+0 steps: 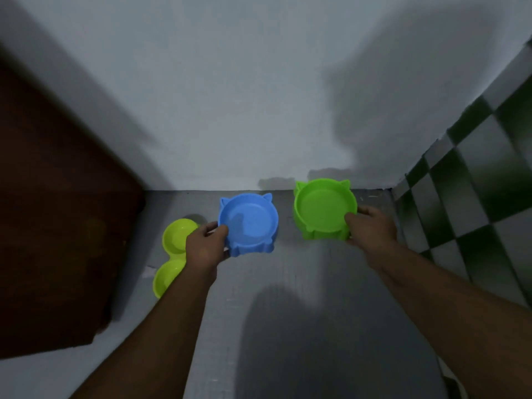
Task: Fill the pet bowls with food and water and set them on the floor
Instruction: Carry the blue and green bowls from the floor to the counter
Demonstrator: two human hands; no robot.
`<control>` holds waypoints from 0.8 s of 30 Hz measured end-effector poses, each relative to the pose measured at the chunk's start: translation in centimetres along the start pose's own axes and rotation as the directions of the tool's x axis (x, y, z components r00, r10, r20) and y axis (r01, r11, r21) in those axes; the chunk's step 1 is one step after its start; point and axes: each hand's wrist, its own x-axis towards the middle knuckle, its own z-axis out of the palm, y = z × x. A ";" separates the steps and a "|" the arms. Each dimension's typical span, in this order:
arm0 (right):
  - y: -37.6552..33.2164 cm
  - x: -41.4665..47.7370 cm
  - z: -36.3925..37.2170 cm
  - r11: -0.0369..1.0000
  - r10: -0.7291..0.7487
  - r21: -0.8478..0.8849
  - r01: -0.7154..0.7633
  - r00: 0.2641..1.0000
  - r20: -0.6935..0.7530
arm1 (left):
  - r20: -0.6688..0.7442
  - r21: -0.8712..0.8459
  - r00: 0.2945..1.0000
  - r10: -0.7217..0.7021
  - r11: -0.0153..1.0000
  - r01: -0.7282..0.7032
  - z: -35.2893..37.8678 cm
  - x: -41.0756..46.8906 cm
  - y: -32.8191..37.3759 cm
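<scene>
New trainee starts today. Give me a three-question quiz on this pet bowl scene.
1. True or false: the blue bowl has food in it.
2. Which hand grips the green bowl? A) left B) right C) neither
3. Fill in: the double bowl lies on the floor to the ___ of the blue bowl.

Key:
1. False. It looks empty, as does the green bowl.
2. B. The right hand grips its near rim; the left hand grips the blue bowl.
3. Left, beside the brown door.
</scene>
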 end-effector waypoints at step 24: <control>-34.6 -30.9 -23.7 0.985 -0.139 0.118 0.129 0.987 0.081 | -0.025 -0.176 0.985 0.168 0.970 -0.170 -11.5 -32.6 32.8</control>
